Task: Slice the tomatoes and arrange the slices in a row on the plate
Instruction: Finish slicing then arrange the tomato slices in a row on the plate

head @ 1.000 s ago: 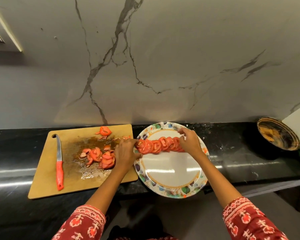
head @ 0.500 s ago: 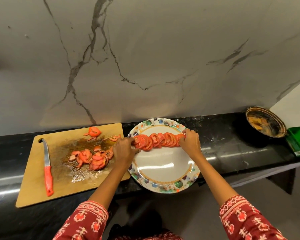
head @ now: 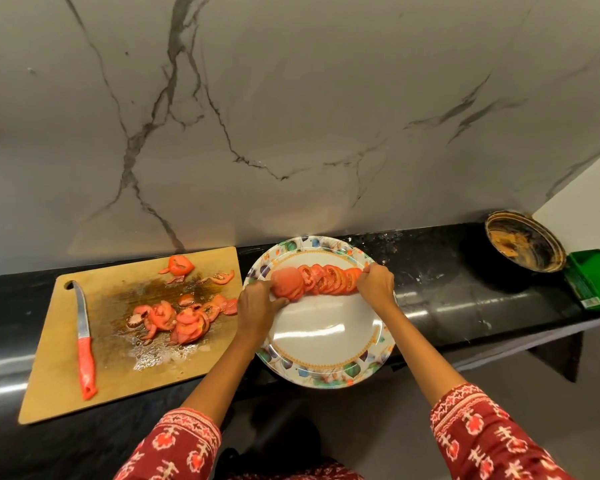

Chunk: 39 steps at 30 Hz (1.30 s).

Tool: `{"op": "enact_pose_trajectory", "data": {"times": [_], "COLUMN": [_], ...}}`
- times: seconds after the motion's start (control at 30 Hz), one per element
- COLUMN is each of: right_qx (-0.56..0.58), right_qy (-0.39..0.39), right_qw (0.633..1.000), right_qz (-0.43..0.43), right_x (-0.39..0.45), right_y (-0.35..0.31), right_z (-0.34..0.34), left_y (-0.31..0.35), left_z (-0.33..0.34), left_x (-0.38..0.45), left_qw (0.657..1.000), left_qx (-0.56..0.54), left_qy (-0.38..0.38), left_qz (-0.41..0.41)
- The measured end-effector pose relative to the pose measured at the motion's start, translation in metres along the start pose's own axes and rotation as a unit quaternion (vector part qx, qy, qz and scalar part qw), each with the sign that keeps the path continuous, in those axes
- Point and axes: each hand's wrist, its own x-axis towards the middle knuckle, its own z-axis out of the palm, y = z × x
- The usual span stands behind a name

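1. Across the far half of the plate (head: 329,370) I see a row of tomato slices (head: 321,279), overlapping one another, with the leftmost piece showing its rounded skin side.
2. My left hand (head: 257,306) sits at the left end of the row, fingers bent against that end piece; whether they pinch it or only press it I cannot tell.
3. My right hand (head: 376,285) is at the right end, fingers curled down onto the last slice, and it covers that slice and part of the rim behind it.
4. Left of the plate, just beside it, lies the wooden cutting board (head: 59,375), wet with juice in the middle.
5. On the board a heap of loose tomato pieces (head: 181,317) lies near its right edge, close to my left wrist, and a few scraps (head: 180,265) sit at its far edge.
6. A knife with a red handle (head: 85,358) lies along the board's left side, well apart from both hands.
7. Far right on the black counter (head: 465,299) stands a dirty round pan (head: 523,240), with a green box (head: 593,278) touching or just beside it.
8. Both patterned red sleeves (head: 478,434) show at the bottom.
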Motion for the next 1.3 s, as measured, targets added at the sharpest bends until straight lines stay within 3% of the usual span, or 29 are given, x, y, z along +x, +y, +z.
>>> {"op": "enact_pose_trajectory", "data": {"times": [0.17,0.27,0.37,0.5,0.63,0.8,1.03,1.3], "right_qx": [-0.035,-0.048,-0.062,-0.110,-0.137,0.005,-0.082,-0.048], "right_qy": [0.018,0.033,-0.069,-0.138,-0.159,-0.101,-0.133,-0.090], "right_qw": [0.998,0.985,0.957,0.928,0.911,0.943,0.928,0.940], "right_qz": [-0.056,-0.163,-0.274,-0.327,-0.356,-0.318,-0.337,-0.326], "right_x": [-0.006,-0.007,-0.008,-0.012,-0.017,-0.010,-0.014,-0.013], "right_y": [-0.007,-0.019,-0.037,-0.052,-0.046,-0.022,-0.007,-0.009], "right_z": [-0.001,-0.002,0.004,0.020,0.023,0.008,0.006,0.015], "left_y": [0.009,0.007,0.003,0.004,0.003,-0.001,0.003,-0.007], "left_z": [0.011,0.009,0.007,0.008,0.012,0.015,0.010,0.001], "left_x": [0.000,-0.002,-0.002,0.001,0.002,0.004,0.013,0.030], "left_qw": [0.999,0.998,0.998,0.997,0.998,0.998,0.997,0.986], "left_qx": [-0.038,-0.055,-0.053,-0.047,-0.041,-0.044,0.009,0.093], "left_qy": [-0.017,-0.001,0.001,-0.019,-0.017,-0.016,-0.066,-0.120], "left_qz": [0.012,0.008,0.026,0.054,0.049,0.038,0.048,0.064]}}
